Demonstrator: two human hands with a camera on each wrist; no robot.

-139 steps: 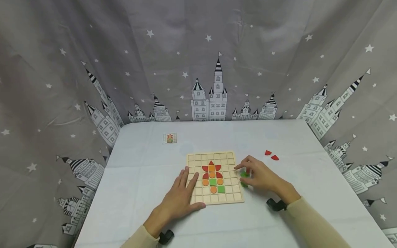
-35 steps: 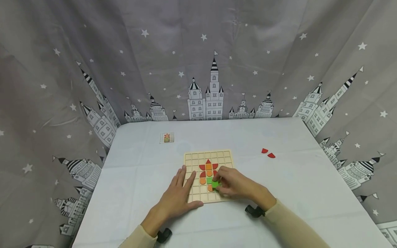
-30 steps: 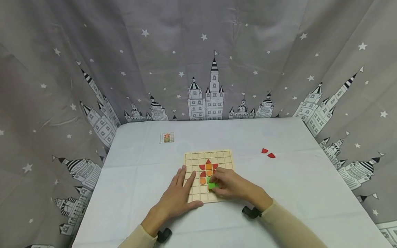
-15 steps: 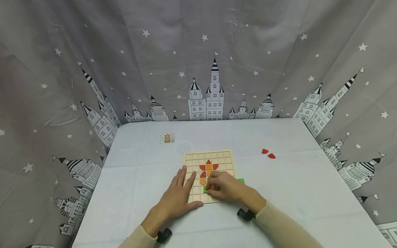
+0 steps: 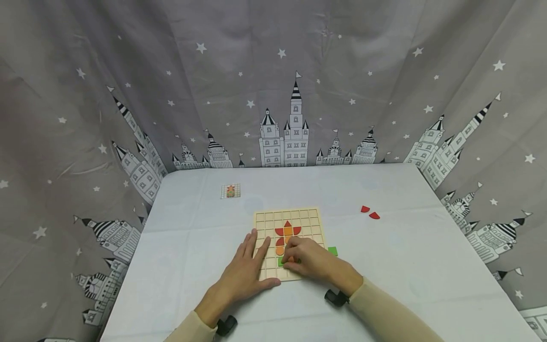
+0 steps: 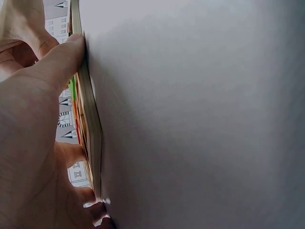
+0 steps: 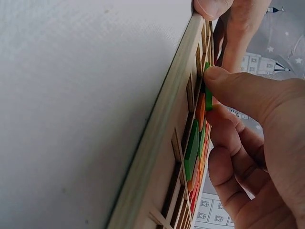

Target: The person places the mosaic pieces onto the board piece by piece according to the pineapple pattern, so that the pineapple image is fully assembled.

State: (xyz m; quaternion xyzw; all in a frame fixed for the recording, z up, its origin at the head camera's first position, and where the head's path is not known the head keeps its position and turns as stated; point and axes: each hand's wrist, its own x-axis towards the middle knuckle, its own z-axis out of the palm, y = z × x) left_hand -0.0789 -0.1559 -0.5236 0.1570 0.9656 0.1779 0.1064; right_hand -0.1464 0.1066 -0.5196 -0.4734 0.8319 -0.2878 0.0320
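Observation:
A wooden grid board point(image 5: 266, 219) lies on the white table with red, orange and green pieces set in its middle cells. My left hand point(image 5: 243, 270) rests with spread fingers along the board's left side; its thumb point(image 6: 62, 59) touches the near edge. Low on the board, my right hand point(image 5: 309, 259) pinches a green square tile point(image 5: 280, 261) between thumb and fingers. In the right wrist view that green tile point(image 7: 208, 98) stands slightly proud of the grid, beside an orange disc point(image 7: 200, 112). Some laid pieces are hidden under the right hand.
Another green square point(image 5: 332, 251) lies against the board's right edge. Farther right are two red quarter-round pieces point(image 5: 374, 215). A small pattern card point(image 5: 231, 191) lies at the back left. Behind the table hangs a grey castle-print curtain point(image 5: 213, 85).
My right hand has moved left from the green pieces beside the board, bringing one green square over the grid to the lower left cells. The left hand stays in place.

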